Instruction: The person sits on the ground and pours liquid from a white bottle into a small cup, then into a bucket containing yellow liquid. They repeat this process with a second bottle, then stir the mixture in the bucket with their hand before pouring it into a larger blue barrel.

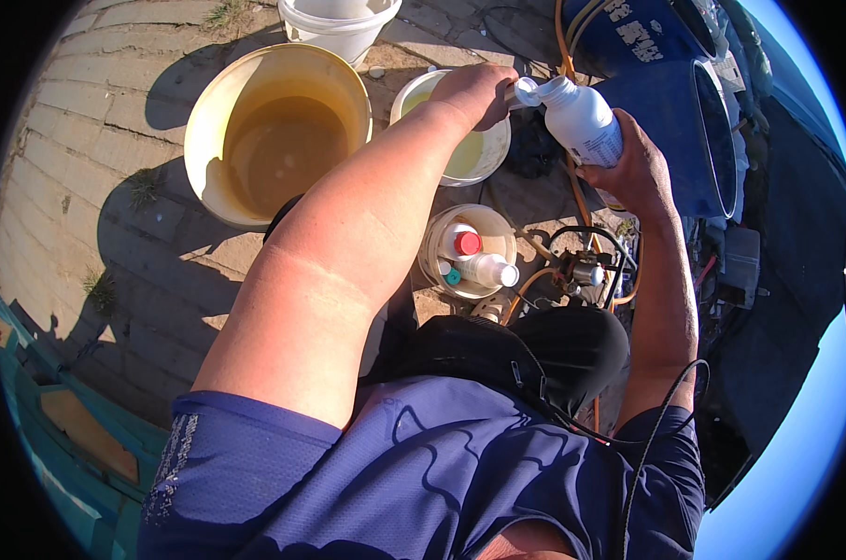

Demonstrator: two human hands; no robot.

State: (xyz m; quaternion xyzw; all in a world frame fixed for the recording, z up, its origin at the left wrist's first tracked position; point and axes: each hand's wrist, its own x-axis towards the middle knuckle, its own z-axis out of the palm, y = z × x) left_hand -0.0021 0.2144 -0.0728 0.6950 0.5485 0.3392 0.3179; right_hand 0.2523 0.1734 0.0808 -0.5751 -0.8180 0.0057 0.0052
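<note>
My right hand (pixel 636 164) is closed around a white plastic bottle (pixel 583 122), which tilts with its uncapped neck towards the upper left. Right at that neck, my left hand (pixel 475 94) grips a small white cup or cap (pixel 526 91); the fingers hide part of it. Below my left hand stands a white bucket (pixel 505 150) with pale yellow-green liquid (pixel 465 155). Whether anything flows from the bottle, I cannot tell. Nearer to me, a small bucket (pixel 433 273) holds several bottles, among them one with a red cap (pixel 468 243) and one lying with a white cap (pixel 505 274).
A large yellowish bucket (pixel 202 168) of brown liquid stands at left, a white bucket (pixel 339 31) behind it. Blue barrels (pixel 647 133) lie at right. Orange hoses (pixel 578 189) and a pump with a black frame (pixel 587 273) are near my knee. Stone paving (pixel 73 140) extends left.
</note>
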